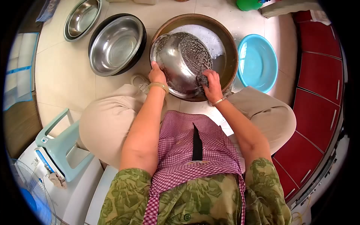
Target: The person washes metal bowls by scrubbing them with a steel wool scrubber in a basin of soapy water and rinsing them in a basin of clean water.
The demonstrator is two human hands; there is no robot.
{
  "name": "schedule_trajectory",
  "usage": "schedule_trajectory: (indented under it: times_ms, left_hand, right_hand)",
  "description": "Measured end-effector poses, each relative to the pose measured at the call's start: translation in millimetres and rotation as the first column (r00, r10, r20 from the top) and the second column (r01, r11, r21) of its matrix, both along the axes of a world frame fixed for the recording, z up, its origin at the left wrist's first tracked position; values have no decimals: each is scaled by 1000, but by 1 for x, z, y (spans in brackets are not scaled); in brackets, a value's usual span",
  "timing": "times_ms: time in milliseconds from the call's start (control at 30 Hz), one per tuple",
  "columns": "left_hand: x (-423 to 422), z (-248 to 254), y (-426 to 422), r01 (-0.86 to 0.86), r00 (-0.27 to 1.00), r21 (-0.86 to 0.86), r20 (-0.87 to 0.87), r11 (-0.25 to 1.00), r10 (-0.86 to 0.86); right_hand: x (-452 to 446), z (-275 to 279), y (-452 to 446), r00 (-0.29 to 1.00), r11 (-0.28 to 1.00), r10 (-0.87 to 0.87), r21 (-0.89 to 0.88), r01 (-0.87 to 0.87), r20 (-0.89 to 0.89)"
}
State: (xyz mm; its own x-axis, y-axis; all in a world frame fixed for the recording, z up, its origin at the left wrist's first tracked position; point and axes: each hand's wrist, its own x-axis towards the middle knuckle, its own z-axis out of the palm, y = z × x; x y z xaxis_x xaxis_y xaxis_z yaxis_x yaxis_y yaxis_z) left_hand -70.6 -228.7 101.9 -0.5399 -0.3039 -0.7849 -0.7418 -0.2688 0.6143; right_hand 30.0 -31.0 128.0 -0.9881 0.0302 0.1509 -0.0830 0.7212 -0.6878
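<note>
A shiny metal basin (170, 62), its outer side streaked with suds, tilts over a wide brown-rimmed tub (231, 41). White foam (210, 39) floats on the water inside that tub. My left hand (157, 75) grips the metal basin by its left rim. In my right hand (213, 85) is a dark grey scouring pad (202, 80), pressed against the soapy lower right of the basin. Part of the pad is hidden by my fingers.
Steel basins (116, 45) nested with a dark one stand left of the tub, and more steel bowls (83, 18) lie beyond. A blue plastic basin (258, 62) sits right, before red cabinets (318, 77). A pale green stool (65, 142) is at lower left.
</note>
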Motion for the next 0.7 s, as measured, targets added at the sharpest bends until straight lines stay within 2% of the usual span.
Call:
schedule_trajectory:
  times_ms: [100, 200, 333, 400, 467, 567, 700]
  left_hand:
    - [3, 10, 1, 67, 997, -48, 30, 997, -66]
    - [2, 5, 0, 31, 998, -22, 57, 999, -30]
    - [1, -3, -1, 34, 998, 12, 54, 999, -35]
    - [1, -1, -3, 84, 991, -39, 109, 996, -79]
    - [1, 1, 0, 76, 994, -22, 81, 997, -74]
    - [3, -8, -6, 69, 996, -14, 52, 997, -69]
    - [2, -8, -2, 57, 994, -37, 98, 998, -53]
  right_hand:
    - [-11, 2, -2, 999, 999, 32, -3, -32, 28]
    - [-42, 13, -21, 994, 993, 105, -49, -106, -15]
    - [1, 8, 8, 994, 996, 91, -11, -90, 67]
    - [-10, 7, -4, 997, 998, 66, -15, -65, 44]
    - [-39, 16, -23, 996, 996, 81, -26, -80, 38]
    - [-43, 17, -24, 993, 992, 112, -71, -108, 47]
    - [-14, 14, -3, 989, 994, 107, -25, -105, 105]
